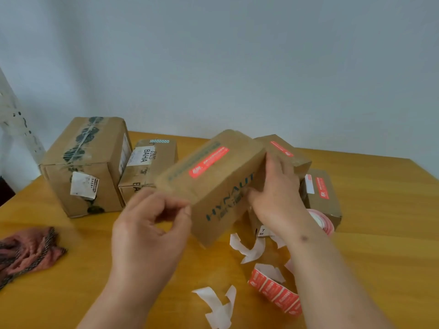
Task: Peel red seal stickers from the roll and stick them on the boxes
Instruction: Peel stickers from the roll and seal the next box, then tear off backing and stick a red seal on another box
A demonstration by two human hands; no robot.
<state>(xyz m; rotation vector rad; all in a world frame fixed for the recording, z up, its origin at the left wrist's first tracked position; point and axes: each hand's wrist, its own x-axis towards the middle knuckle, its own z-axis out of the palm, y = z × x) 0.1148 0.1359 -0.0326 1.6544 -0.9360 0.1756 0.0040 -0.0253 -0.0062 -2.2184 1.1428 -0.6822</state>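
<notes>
Backing strips (219, 305), white, curl at the near table (380, 222) edge beside a red sticker strip (275, 292). Left hand (147, 233): fingers loosely curled, holding nothing. Right hand (275, 186): fingers gripping the tilted box (213, 184) (red seal (209, 161) on top). Bare tabletop far right.

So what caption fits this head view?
Right hand holds a tilted box bearing a red seal sticker; left hand hovers alongside.
</notes>
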